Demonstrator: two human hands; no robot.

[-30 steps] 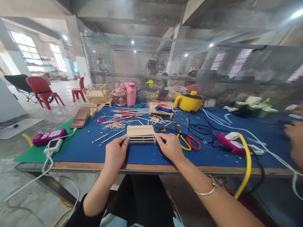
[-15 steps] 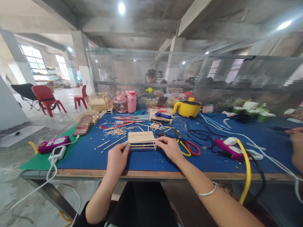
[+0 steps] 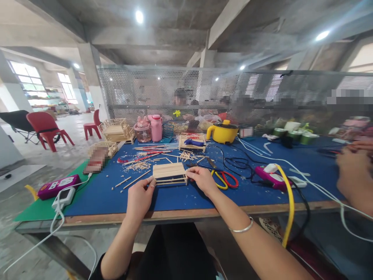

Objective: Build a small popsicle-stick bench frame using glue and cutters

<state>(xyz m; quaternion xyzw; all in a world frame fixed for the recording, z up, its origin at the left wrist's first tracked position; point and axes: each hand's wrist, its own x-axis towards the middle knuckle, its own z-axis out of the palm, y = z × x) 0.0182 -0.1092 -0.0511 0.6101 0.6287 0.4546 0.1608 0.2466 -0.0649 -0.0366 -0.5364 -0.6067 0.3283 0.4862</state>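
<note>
Light, breakable stick frame (image 3: 169, 171), best taken by its ends

The blue-covered tabletop (image 3: 96, 200) is the largest thing here, and the stick frame lies at its near side, around the middle. Far and to the right sits a yellow pot (image 3: 225, 134), well apart from the work. The frame comes next in size: pale sticks laid side by side make a closed top, with thin rails and open gaps showing beneath on the near side. Whether it rests fully on the tabletop or is raised a touch, I cannot tell.

It looks like wood, so it should be very light and dry, with little slip. The layered top is probably fairly stiff; the slim rails are the fragile part and could snap or pull off at the joints under a hard squeeze. The ends, where the pieces meet, seem the best hold.

That is where the fingers are: the left hand (image 3: 140, 196) is pinched on the near left corner, and the right hand (image 3: 202, 179) on the right end, thumb and fingers together. Smaller still, loose sticks (image 3: 136, 179) lie to the left, and farther off, tiny wood scraps (image 3: 140, 166) that could lodge under the frame and tilt it
</note>
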